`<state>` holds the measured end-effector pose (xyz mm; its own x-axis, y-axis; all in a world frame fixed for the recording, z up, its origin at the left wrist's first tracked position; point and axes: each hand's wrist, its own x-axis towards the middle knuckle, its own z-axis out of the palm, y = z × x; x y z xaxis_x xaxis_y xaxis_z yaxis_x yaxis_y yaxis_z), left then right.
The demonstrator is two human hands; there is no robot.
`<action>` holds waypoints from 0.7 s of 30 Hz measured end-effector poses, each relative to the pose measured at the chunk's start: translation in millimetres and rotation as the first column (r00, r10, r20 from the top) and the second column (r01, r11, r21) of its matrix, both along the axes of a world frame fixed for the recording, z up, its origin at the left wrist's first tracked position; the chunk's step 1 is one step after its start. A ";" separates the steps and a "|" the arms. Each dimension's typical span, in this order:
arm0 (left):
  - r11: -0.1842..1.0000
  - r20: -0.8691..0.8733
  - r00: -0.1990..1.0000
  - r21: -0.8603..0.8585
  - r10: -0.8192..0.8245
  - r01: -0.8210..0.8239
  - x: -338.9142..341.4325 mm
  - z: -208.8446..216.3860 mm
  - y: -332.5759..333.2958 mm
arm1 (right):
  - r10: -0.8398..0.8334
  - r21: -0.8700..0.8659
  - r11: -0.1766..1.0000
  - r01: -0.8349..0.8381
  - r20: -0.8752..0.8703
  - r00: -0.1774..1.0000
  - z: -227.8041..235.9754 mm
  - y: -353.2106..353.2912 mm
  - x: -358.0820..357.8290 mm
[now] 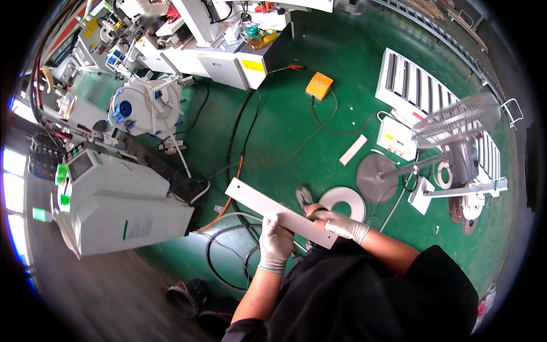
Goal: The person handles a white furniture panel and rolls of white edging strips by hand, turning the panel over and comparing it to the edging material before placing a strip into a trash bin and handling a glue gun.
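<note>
I hold a long flat white panel strip (256, 202) with both hands, slanting from upper left to lower right above the green floor. My left hand (276, 242), in a pale glove, grips its middle from below. My right hand (342, 224), also gloved, is closed on its near right end. The strip's far end has a small hole and points toward the machines on the left.
Grey-white machine cabinets (122, 211) stand at left, with black and orange cables (231, 196) looping over the floor. A standing fan (456, 128), a white slatted rack (421, 85), tape rolls (345, 199), an orange box (318, 85) and a loose white strip (353, 150) lie to the right.
</note>
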<state>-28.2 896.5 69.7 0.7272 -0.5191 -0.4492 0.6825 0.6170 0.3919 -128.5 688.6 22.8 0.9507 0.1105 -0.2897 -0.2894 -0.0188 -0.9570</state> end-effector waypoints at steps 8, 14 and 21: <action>0.959 0.034 0.998 0.280 0.048 -0.055 190.7 -18.8 -9.4 | 0.300 0.128 0.954 -0.272 -0.381 0.875 61.4 -30.1 234.3; 0.857 -0.030 0.998 0.511 -0.063 0.069 317.8 -5.7 1.0 | 0.271 0.170 0.960 -0.221 -0.371 0.888 3.4 -41.7 416.8; 0.810 -0.013 0.984 0.570 0.175 -0.137 473.7 -75.2 53.0 | -0.045 0.222 0.956 0.190 -0.531 0.846 -12.9 -42.2 614.4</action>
<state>445.6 949.4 -5.5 0.7374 -0.0415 -0.6741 0.6306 0.3999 0.6652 485.9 646.4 9.9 0.6817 0.1466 -0.7168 -0.7245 0.2719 -0.6334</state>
